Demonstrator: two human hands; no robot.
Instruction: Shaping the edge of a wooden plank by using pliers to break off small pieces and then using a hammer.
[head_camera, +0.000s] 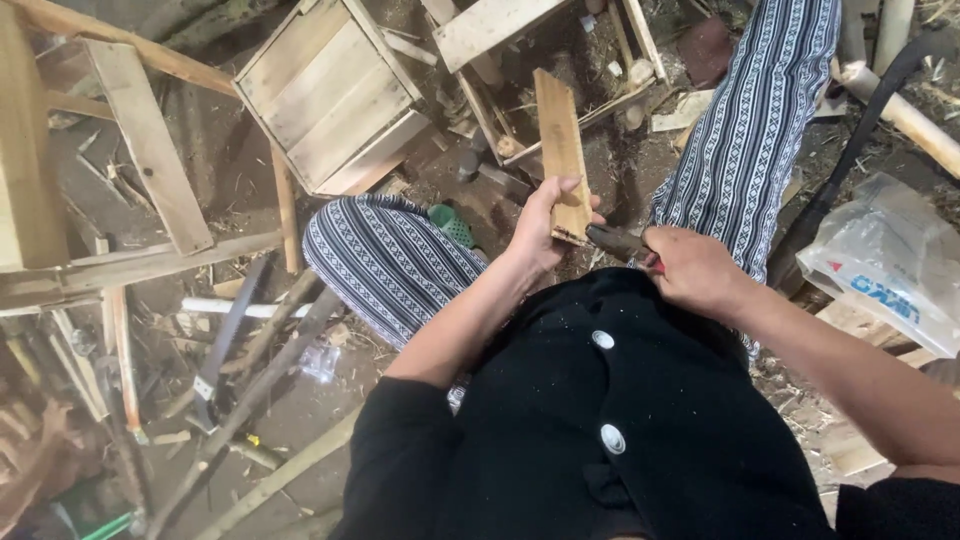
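Evidently the left hand (545, 225) clasped the near end of a wooden slat (562, 150), steadying it upright-ish before the lap. Just beside it, the right hand (695, 270) was closed around dark pliers (615, 240), whose nose met the slat's lower edge.

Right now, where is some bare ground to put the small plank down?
Bare dirt lies between the wooden crate and the patterned knee. Left of the knee, sticks and a saw crowd the ground. The left hand holds the plank.

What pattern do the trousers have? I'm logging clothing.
Dark and white patterned stripes on the trousers, clearest in the head view.
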